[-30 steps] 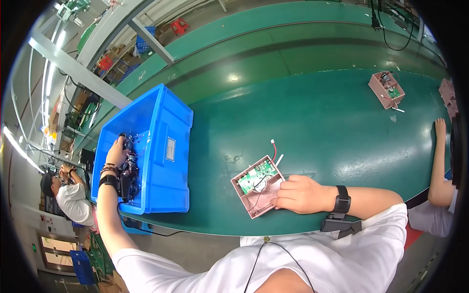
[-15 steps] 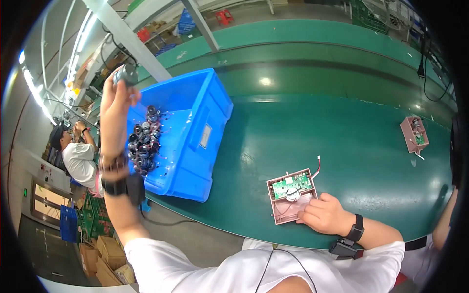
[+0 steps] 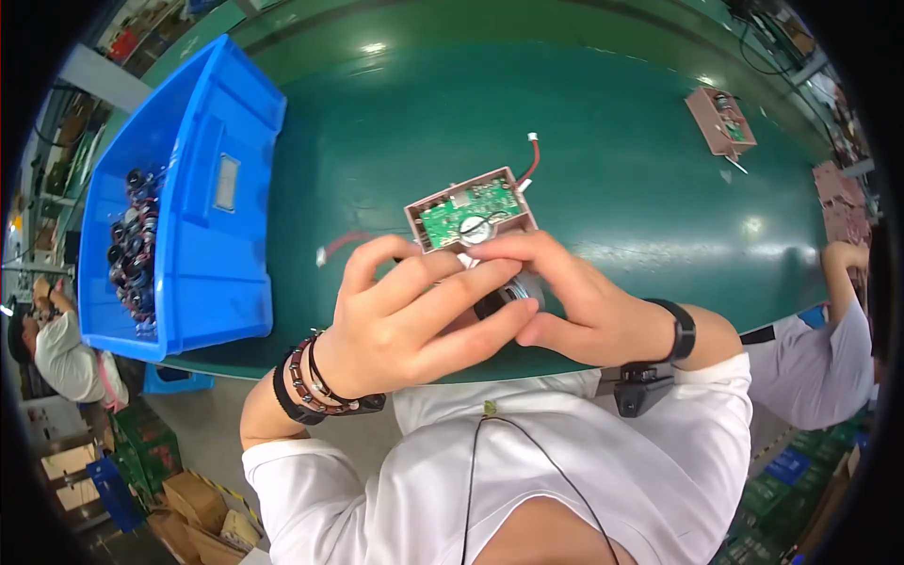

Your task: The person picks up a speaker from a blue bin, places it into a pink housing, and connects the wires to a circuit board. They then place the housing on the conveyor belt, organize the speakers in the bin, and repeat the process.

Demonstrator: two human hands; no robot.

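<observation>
Your right hand (image 3: 589, 306) pinched a dark round part (image 3: 501, 297) at the pink case's (image 3: 516, 222) five o'clock; your left hand (image 3: 400, 315), half-curled, touched it, its grip impossible to tell.

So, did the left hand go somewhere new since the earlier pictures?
Yes. The left hand was at the blue bin; now it is to the bin's right, beside the pink box.

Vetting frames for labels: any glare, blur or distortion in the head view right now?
Head view: glare on the green table beyond the right hand; fisheye bows the table's near edge; red lead left of the circuit board smeared, likely motion; board fairly sharp.
</observation>
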